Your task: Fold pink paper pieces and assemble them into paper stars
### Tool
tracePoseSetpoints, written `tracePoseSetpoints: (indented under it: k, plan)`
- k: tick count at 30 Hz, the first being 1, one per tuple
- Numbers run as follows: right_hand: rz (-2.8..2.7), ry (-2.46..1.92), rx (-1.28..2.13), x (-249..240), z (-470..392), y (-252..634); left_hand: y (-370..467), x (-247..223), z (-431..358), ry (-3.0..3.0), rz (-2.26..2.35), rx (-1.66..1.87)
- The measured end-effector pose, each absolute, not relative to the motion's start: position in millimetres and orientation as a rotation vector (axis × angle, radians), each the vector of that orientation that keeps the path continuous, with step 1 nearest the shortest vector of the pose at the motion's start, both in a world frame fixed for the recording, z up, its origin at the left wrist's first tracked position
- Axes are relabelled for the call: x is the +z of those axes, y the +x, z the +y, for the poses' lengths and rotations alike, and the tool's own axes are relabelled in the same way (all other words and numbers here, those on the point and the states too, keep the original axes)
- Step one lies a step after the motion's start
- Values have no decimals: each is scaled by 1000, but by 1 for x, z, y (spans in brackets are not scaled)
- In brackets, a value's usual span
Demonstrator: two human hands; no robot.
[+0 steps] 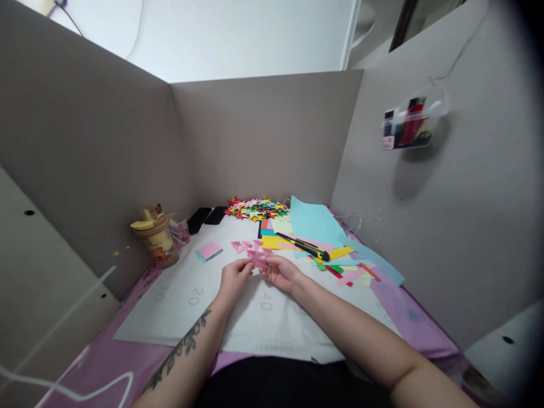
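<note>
A small piece of folded pink paper (259, 259) is held between my two hands near the middle of the table. My left hand (235, 277) pinches its left side with thumb and fingers. On the other side, my right hand (280, 272) grips the right edge, its fingers curled below. Just behind lie more pink folded pieces (240, 246). A stack of pink and blue paper squares (209, 251) sits to the left. Several colourful folded stars (257, 209) are heaped at the back.
A black and yellow cutter (308, 247) lies on coloured strips at the right, before a light blue sheet (317, 221). At the left stand a brown and yellow cup (158, 238) and black phone-like objects (216, 215). Grey partitions (263, 136) enclose the table.
</note>
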State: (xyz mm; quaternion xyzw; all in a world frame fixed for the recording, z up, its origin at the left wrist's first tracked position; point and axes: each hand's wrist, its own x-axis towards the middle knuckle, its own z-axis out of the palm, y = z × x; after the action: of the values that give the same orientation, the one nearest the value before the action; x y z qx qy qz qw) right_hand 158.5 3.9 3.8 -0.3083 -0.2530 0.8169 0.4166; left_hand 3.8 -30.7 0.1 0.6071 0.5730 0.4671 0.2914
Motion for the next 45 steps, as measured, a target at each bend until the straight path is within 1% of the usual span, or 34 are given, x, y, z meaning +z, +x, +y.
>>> tracePoseSetpoints:
  k: [6,12,19,32,36,42,45]
  plan:
    - [-919,-748,1948,-5,4,157,5,0,-33,1682,1469,1242]
    - [-1215,-802,1670,-7,5,157,7,0,-34,1716,1415,1222]
    - [-1526,-823,1358,-2,7,163,5,0,-31,1432,1237,1218]
    - [-1863,-822,891,12,-4,166,6,3,-35,1472,1239,1226]
    - [-1859,-875,915,9,-1,167,6,4,-36,1500,1238,1213]
    - [-1784,-805,1170,10,-1,168,7,6,-35,1464,1227,1282]
    - [-1756,-807,1205,11,-1,169,6,6,-34,1428,1234,1340]
